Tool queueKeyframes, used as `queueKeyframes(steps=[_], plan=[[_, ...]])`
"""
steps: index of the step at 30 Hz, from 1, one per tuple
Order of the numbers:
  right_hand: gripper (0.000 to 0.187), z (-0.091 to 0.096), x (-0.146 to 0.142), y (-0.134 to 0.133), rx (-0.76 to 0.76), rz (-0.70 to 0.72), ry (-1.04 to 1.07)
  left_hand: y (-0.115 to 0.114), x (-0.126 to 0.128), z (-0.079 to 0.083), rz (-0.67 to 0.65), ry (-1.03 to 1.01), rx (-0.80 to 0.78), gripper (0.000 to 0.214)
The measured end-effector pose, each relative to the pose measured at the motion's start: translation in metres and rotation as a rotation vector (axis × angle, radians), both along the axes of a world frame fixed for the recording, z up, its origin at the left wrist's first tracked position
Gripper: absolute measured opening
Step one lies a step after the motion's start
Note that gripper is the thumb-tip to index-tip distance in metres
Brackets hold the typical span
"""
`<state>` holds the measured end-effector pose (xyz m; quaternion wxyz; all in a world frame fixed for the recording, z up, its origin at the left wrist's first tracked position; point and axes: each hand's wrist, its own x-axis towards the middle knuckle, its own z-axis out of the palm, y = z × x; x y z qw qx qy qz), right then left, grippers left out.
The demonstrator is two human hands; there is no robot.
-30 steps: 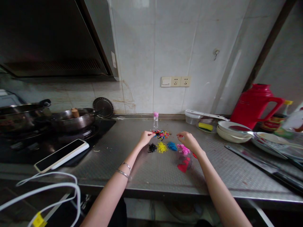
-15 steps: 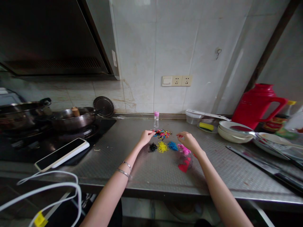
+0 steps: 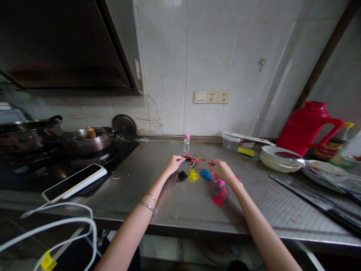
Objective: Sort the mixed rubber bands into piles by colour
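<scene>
Metal-topped bench (image 3: 183, 212); a mixed pile (image 3: 194, 161) of small multicoloured strands is taken as reference. Left hand (image 3: 174, 164) is placed at the pile's left edge, fingertips pinched together; whether a strand is gripped cannot be told. Right hand (image 3: 222, 169) is held to the right of the pile, apart from it, fingers curled; contents cannot be made out. On the pile's near side, black heap (image 3: 182, 175), yellow heap (image 3: 193, 175), blue heap (image 3: 205, 174) and partly covered pink heap (image 3: 220, 181) are laid out left to right. Behind the pile, a pink-capped bottle (image 3: 186, 143) is stood upright.
</scene>
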<state>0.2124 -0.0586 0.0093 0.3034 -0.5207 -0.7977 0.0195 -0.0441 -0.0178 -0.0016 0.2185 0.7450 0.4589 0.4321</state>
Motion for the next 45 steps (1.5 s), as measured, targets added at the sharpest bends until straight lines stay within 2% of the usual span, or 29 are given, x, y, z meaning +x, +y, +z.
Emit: queueKeyframes(steps=[7,13,16,20,27,31,35,37,40,42,45], plan=[[0.029,0.012,-0.028,-0.007,0.020,0.090,0.049,-0.001,0.003,0.001,0.002,0.065,0.031,0.046],[0.026,0.030,-0.063,-0.003,0.030,0.196,0.040,-0.006,0.011,0.000,-0.018,0.186,0.069,0.033],[0.027,0.031,-0.075,-0.001,0.047,0.184,0.028,-0.010,0.016,0.001,-0.024,0.244,0.081,0.029],[0.031,0.026,-0.081,0.000,0.053,0.137,-0.011,-0.012,0.019,0.003,-0.038,0.292,0.103,0.025],[0.029,0.025,-0.079,-0.002,0.052,0.172,0.000,-0.017,0.022,0.006,-0.040,0.341,0.114,0.025],[0.026,0.030,-0.052,0.000,0.073,0.130,0.049,-0.019,0.022,0.008,-0.005,0.329,0.138,0.026],[0.027,0.023,0.004,0.005,0.085,0.054,0.113,-0.019,0.019,0.009,0.027,0.319,0.160,0.021],[0.028,0.014,0.036,0.006,0.036,-0.024,0.126,-0.018,0.018,0.009,0.035,0.316,0.174,0.021],[0.028,0.001,0.075,0.005,-0.139,-0.075,0.059,-0.016,0.017,0.008,0.045,0.305,0.177,0.021],[0.028,-0.004,0.091,0.002,-0.234,-0.094,0.021,-0.013,0.017,0.006,0.051,0.299,0.171,0.021],[0.029,-0.006,0.100,-0.002,-0.267,-0.131,0.001,-0.009,0.015,0.001,0.069,0.293,0.148,0.021]])
